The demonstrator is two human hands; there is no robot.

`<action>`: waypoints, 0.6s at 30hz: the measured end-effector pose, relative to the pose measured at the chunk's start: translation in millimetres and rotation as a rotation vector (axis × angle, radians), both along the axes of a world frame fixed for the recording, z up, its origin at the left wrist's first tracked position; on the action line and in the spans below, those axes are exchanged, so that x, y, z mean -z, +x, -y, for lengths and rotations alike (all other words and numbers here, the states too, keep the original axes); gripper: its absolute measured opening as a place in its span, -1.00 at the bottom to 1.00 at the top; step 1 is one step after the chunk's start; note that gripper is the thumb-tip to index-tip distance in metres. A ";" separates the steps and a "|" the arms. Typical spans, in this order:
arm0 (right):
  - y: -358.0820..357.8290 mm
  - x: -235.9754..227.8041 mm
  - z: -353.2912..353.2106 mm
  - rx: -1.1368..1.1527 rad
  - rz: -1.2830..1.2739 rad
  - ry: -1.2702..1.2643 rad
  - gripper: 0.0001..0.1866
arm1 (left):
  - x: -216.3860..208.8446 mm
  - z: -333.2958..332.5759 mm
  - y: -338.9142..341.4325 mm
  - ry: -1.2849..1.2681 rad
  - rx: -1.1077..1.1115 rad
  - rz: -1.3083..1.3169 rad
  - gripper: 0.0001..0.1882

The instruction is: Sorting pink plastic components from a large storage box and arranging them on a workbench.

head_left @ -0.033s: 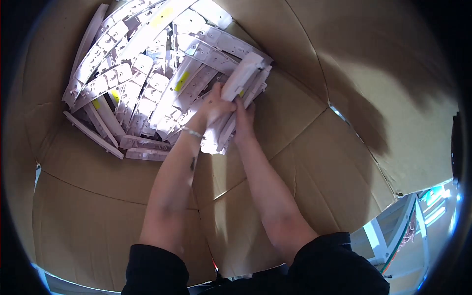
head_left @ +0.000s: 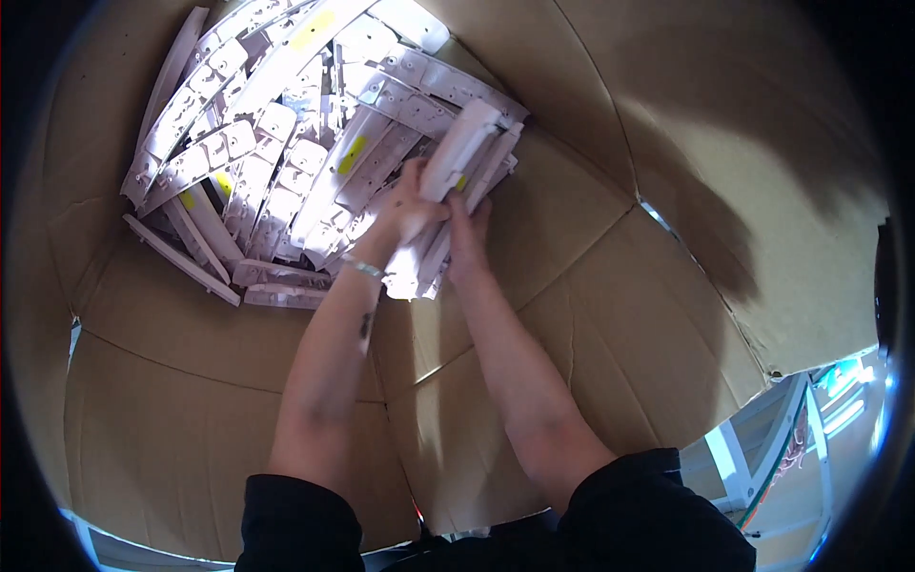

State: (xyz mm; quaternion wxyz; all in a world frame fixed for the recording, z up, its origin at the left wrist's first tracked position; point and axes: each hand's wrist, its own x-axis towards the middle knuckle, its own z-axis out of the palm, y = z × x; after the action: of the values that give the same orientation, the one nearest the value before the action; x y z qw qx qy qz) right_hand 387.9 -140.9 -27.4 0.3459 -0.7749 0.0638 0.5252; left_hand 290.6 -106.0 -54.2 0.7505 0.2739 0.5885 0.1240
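At the far left rises the brown wall of the big cardboard box I am leaning into, its flaps creased and folded under my forearms. Piled in its far corner is a heap of white plastic strips: long, narrow, flat mouldings with ribbed, pocketed undersides, some carrying a small yellow sticker, lying crosswise over each other. My left hand, with a thin bracelet at the wrist, is closed around one white plastic strip, which stands up at a tilt above the right edge of the heap, its smooth rounded back turned toward me. Just to the right, my right hand presses against a short bundle of the same strips below it; its fingers are hidden behind them, so I cannot tell whether they grip. Further right, the box wall lies in shadow, and a pale metal frame shows past its edge.
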 end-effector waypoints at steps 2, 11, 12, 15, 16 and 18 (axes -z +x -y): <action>-26.3 -11.8 15.4 -0.108 0.023 0.051 -0.21 | -14.3 19.3 -26.3 -0.098 -0.122 0.118 -0.36; -33.2 -27.0 37.2 0.202 -0.076 0.115 -0.47 | -32.0 -10.0 -33.1 -0.117 0.192 0.241 -0.31; -21.2 -21.0 37.2 0.225 -0.077 0.095 -0.50 | -18.6 -6.1 -21.2 -0.110 0.219 0.256 -0.27; -0.7 -14.8 53.3 0.254 -0.167 0.018 -0.56 | 2.4 17.0 4.6 0.085 0.436 0.070 -0.17; -1.3 -14.6 59.9 0.266 -0.231 -0.022 -0.59 | -1.3 19.7 2.0 0.069 0.444 0.067 -0.19; -6.2 -19.3 78.6 0.265 -0.255 -0.001 -0.59 | -15.9 17.3 -6.7 0.038 0.503 0.086 -0.21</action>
State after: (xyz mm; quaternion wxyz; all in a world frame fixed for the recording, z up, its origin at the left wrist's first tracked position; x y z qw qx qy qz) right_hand 381.7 -219.5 -8.1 0.4008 -0.6871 0.2090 0.5687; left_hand 283.8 -123.3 -38.3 0.7768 0.4203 0.4669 -0.0442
